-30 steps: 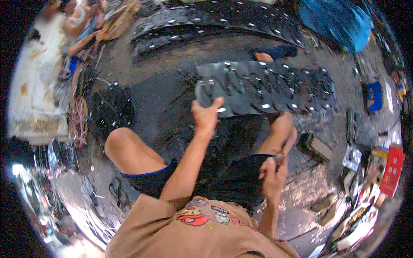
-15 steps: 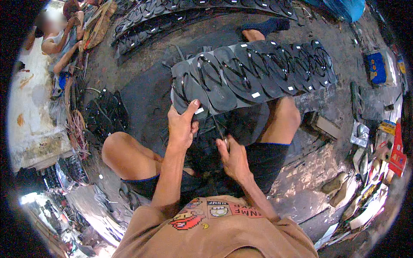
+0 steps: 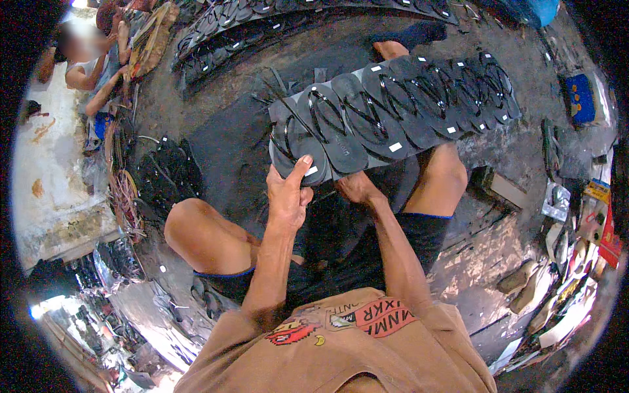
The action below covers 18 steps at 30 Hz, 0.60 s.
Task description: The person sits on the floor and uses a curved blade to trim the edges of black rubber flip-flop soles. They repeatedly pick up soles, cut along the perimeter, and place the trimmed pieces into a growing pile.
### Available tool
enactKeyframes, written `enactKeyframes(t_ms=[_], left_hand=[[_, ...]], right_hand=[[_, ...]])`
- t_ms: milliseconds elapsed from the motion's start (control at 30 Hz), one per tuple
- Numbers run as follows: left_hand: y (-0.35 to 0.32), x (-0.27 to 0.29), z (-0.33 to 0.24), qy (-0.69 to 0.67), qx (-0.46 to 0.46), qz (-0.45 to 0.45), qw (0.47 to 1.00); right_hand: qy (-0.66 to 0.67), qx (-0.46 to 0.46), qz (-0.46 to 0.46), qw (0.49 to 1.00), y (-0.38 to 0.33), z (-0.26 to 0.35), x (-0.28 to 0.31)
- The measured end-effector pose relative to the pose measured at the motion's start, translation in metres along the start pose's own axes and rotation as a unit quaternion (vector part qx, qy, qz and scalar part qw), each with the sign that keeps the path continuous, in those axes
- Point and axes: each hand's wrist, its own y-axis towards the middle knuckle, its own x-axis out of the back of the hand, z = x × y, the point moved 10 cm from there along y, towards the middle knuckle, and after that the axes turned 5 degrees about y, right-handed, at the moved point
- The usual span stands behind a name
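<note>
Head fisheye: you are looking steeply down over your tan, printed cloth shirt, framing your bare left hand and right hand nearby.

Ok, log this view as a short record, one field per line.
Work in hand: strip of black flip-flops, small white tags on several
Left hand: grips the strip's near left end, thumb on top
Right hand: at the near edge, fingers partly hidden; what it holds cannot be told
Left side: dark heap on the floor
Far side: more flip-flop rows
Upper left: another person, partly in view
</note>
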Motion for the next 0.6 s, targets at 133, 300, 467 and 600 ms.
enactKeyframes(t_ms=[133, 300, 467, 600], left_hand=[[0.002, -0.008, 0.006, -0.005, 0.036, 0.028, 0.999], [-0.018, 0.014, -0.008, 0.044, -0.019, 0.002, 0.999], [-0.120, 0.046, -0.040, 0.164, 0.004, -0.045, 0.986], [-0.150, 0.096, -0.047, -0.099, -0.089, 0.072, 0.988]], right_hand=[[0.050, 0.000, -0.041, 0.998, 0.001, -0.036, -0.051], [0.285, -0.220, -0.121, 0.925, 0.078, -0.035, -0.053], [0.465, -0.294, -0.181, 0.815, 0.151, 0.003, 0.005], [0.548, -0.332, -0.078, 0.764, 0.107, 0.081, 0.029]])
